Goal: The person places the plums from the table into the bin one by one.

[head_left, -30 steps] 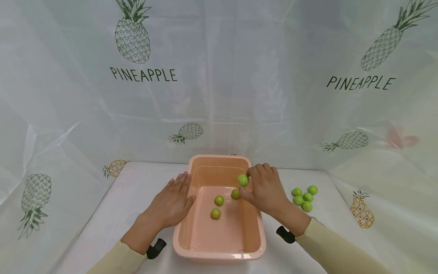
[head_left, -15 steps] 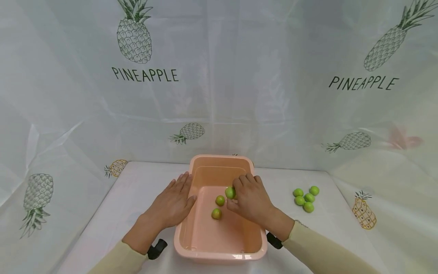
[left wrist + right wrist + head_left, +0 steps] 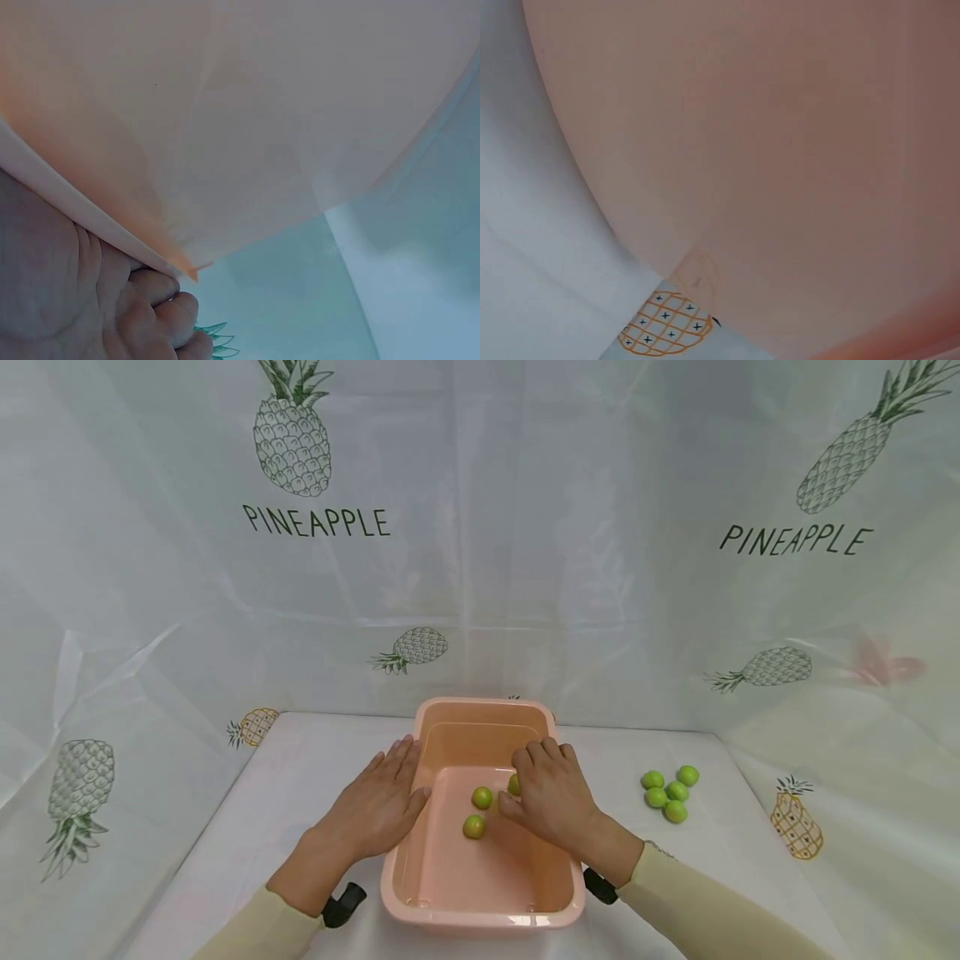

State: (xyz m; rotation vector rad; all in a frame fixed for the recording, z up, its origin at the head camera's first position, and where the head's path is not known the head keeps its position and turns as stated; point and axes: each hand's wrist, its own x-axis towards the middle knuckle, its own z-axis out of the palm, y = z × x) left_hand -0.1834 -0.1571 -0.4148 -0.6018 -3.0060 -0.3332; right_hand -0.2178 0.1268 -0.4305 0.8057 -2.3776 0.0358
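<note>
A pink-orange plastic tub point(image 3: 480, 920) stands lengthwise on the white table. My left hand point(image 3: 375, 806) rests flat along its left rim with straight fingers; in the left wrist view this hand point(image 3: 112, 307) lies against the tub's outer wall point(image 3: 262, 112). Over the tub's right side is my right hand point(image 3: 551, 793), back upward, fingers bent and thumb apart from them. Just beyond its fingertips shows a small green lime-like fruit point(image 3: 514, 785), partly covered. Two more such fruits, one point(image 3: 482, 797) above the other point(image 3: 473, 827), lie on the tub floor. The right palm is hidden.
Several more green fruits point(image 3: 677, 791) sit grouped on the table point(image 3: 615, 752) to the right of the tub. A pale curtain point(image 3: 525, 568) with printed pineapples hangs behind and around the table. Only the tub wall point(image 3: 742, 150) fills most of the right wrist view.
My right hand has moved left and down into the tub with a green fruit. That bright fruit no longer shows between the fingertips. The left hand has stayed in place.
</note>
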